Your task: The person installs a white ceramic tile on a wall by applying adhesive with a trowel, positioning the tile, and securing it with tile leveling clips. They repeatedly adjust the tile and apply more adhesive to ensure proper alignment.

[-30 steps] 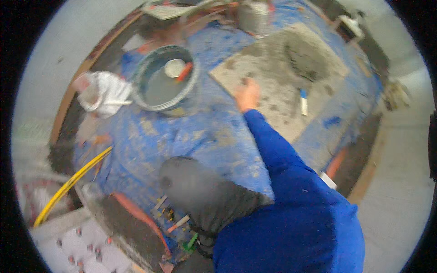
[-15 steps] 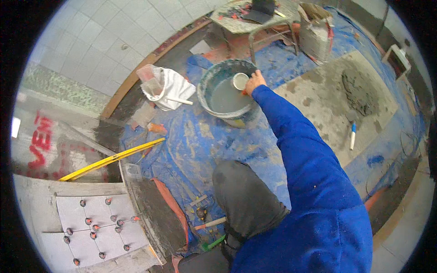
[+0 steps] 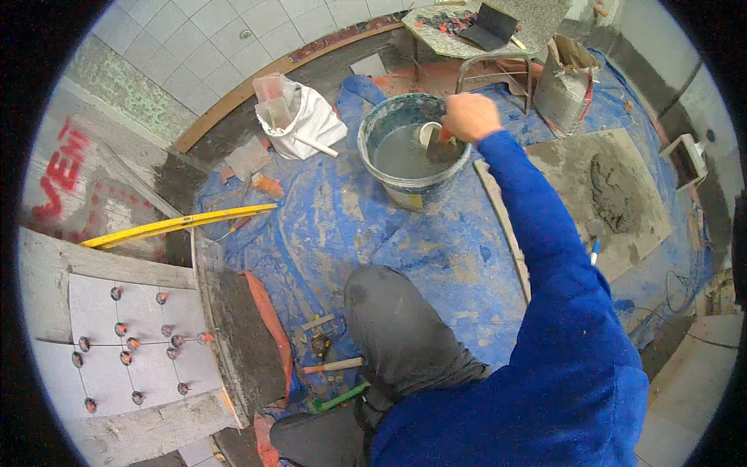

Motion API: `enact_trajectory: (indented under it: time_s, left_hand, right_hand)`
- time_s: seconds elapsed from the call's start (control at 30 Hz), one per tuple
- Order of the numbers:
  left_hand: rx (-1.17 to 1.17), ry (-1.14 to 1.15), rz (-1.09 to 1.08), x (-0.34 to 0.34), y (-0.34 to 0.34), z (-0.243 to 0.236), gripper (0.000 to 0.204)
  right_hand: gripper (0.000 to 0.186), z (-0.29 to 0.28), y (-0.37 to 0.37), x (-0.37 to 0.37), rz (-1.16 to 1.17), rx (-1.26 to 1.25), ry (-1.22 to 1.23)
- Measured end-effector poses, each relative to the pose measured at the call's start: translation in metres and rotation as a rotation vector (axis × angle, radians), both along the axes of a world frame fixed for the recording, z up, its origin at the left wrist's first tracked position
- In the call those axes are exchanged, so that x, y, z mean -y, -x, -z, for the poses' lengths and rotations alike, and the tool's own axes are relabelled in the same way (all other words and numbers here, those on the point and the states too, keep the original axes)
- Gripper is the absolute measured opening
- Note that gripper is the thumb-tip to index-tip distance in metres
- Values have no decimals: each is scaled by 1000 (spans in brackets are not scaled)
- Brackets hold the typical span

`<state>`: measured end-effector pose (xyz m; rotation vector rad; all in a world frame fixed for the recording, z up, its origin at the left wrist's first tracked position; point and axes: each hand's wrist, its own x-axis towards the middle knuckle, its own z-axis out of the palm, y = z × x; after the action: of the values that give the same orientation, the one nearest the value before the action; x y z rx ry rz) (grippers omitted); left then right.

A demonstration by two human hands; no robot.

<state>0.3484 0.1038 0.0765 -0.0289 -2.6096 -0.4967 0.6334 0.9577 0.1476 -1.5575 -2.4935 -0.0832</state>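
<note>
My right hand is closed in a fist over the right rim of a dark bucket, its arm in a blue sleeve. From the fist, a flat dark-bladed tool with an orange part points down into the bucket; its exact kind is hard to make out. Beside the blade, a white cup sits at the grey, cloudy water. The fingers hide most of the tool's handle. My left hand is out of the picture.
Right of the bucket, a board carries wet mortar and a blue-handled trowel. A white sack stands left. A yellow level leans near tiles with leveling clips. A stool-like table stands behind.
My view has shifted. My right hand has turned and risen at the bucket's rim, and the dark blade now shows beside the cup. The cup stays in the bucket.
</note>
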Motion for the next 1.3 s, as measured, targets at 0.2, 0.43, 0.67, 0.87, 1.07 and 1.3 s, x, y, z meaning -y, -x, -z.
enact_trajectory:
  time_s: [0.2,0.43,0.67,0.87,1.07,1.3]
  left_hand:
    - [-191,-170,-16,-47,31,43,30]
    - [241,-508,502,-98,61,15,31]
    - [379,-592,617,-155,8,11,25]
    - [450,-568,790,-223,-24,-28,16]
    - [595,-562,1181,-340,-61,-59,16]
    - [1298,-541,1520,-522,-166,-33,39]
  right_hand:
    - [31,73,-88,151,199,-446,122]
    - [44,150,-71,170,225,-636,381]
    - [53,128,-46,180,220,-815,400]
    - [58,160,-40,155,269,-766,422]
    - [54,159,-50,168,235,-1076,659]
    - [55,126,-52,291,-103,-2104,1543]
